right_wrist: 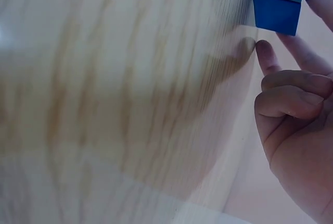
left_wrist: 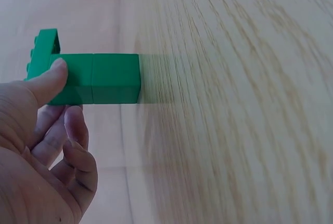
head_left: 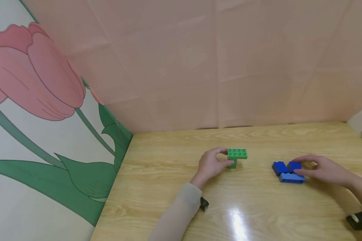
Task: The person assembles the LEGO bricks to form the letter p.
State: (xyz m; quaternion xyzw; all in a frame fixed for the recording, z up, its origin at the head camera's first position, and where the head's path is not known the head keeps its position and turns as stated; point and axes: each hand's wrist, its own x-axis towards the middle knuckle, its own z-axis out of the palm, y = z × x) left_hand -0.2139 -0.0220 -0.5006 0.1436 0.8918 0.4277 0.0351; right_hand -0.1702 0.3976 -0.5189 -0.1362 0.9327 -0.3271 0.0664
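My left hand (head_left: 211, 164) pinches a green toy-brick stack (head_left: 237, 154) between thumb and fingers. A long studded brick tops it, overhanging to the right in the head view; square green bricks (left_wrist: 112, 78) form its column, which reaches the table. Further right, my right hand (head_left: 325, 169) has its thumb and forefinger around a dark blue brick (head_left: 294, 166). Beside that brick is another dark blue brick (head_left: 280, 168), and a long lighter blue brick (head_left: 292, 178) lies in front of both. Only part of the blue bricks (right_wrist: 277, 8) shows in the right wrist view.
The wooden table (head_left: 157, 174) ends at a pink cloth-like backdrop (head_left: 175, 83). A tulip-patterned panel (head_left: 48, 134) borders its left side. Glare marks the table near the front.
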